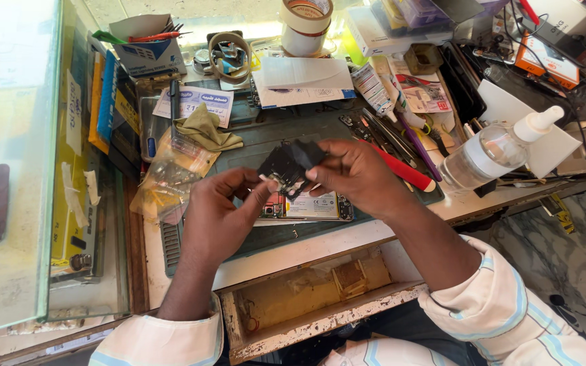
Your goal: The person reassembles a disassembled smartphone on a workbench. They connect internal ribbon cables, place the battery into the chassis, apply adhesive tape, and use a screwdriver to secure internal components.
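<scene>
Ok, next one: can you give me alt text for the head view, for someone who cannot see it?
Seen from above, a person's left hand and right hand hold a small black part between their fingers over an opened phone on a dark work mat. Tools, tape rolls, a clear squeeze bottle and an open wooden drawer surround them.

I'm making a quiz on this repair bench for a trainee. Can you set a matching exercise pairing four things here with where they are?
Things:
1. black part
2. opened phone
3. clear squeeze bottle
4. tape roll

Places:
A. lying at the right of the bench
B. at the far edge, top centre
C. held between the left hand and right hand
D. flat on the mat under the hands

Pairs: 1-C, 2-D, 3-A, 4-B
</scene>
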